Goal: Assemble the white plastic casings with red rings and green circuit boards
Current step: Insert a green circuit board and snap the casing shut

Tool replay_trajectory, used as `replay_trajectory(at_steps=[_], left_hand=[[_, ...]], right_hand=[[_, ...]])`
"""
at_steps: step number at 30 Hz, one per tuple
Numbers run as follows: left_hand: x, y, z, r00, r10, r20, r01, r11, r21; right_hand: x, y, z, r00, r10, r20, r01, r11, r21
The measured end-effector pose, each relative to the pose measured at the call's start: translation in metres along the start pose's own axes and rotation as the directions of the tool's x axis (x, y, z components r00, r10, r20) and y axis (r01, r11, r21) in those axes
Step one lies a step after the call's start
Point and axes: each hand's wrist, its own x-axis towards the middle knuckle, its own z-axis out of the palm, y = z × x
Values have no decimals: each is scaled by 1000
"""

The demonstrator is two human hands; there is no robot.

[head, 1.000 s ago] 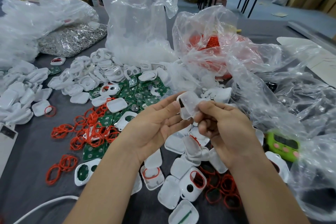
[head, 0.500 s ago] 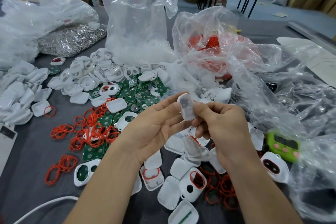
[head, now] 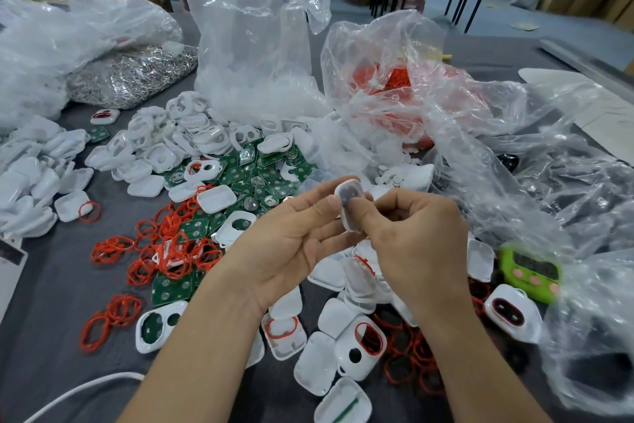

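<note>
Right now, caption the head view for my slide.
Left grip and right grip pinch one white casing over a grey table strewn with red rings and green circuit boards.

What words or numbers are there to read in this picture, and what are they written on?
None can be read anywhere.
Bright green plastic timer with pink buttons: dark screen blurred, no digits legible.
White card with a dark patch at the left edge: too blurred.
Green circuit boards: any markings too small.
Small white plastic casing with a dark inside: no print shows.
</note>
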Motion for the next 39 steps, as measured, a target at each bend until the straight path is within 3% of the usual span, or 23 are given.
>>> replay_trajectory(at_steps=[5,7,10,14,19,23,28,34,39], left_hand=[[-2,1,0,1000,1,1,-1,1000,-16],[-2,1,0,1000,7,0,-7,1000,-26],[-2,2,2,1000,15,-12,-15,999,-49],[-3,4,2,1000,-3,-13,2,995,-100],[-3,3,1,998,-19,-56,14,995,-101],[-2,2,-1,999,-13,-41,10,998,-65],[-1,1,-3,998,-19,-53,17,999,-30],[-2,0,-4,999,-15,-37,14,1000,-23],[1,0,-5,999,-20,-49,20,1000,3]], right_hand=[[0,3,1,993,-59,-101,38,980,-198],[2,4,0,996,-23,-86,14,995,-103],[8,8,-7,992,100,-73,-85,979,185],[16,13,-18,987,142,-69,-114,943,314],[14,12,-19,996,-88,17,84,978,189],[9,8,-16,949,-300,101,300,954,12],[4,8,-13,942,-302,147,309,950,-33],[6,10,-10,944,-310,110,304,950,68],[6,13,-3,939,-300,166,298,954,39]])
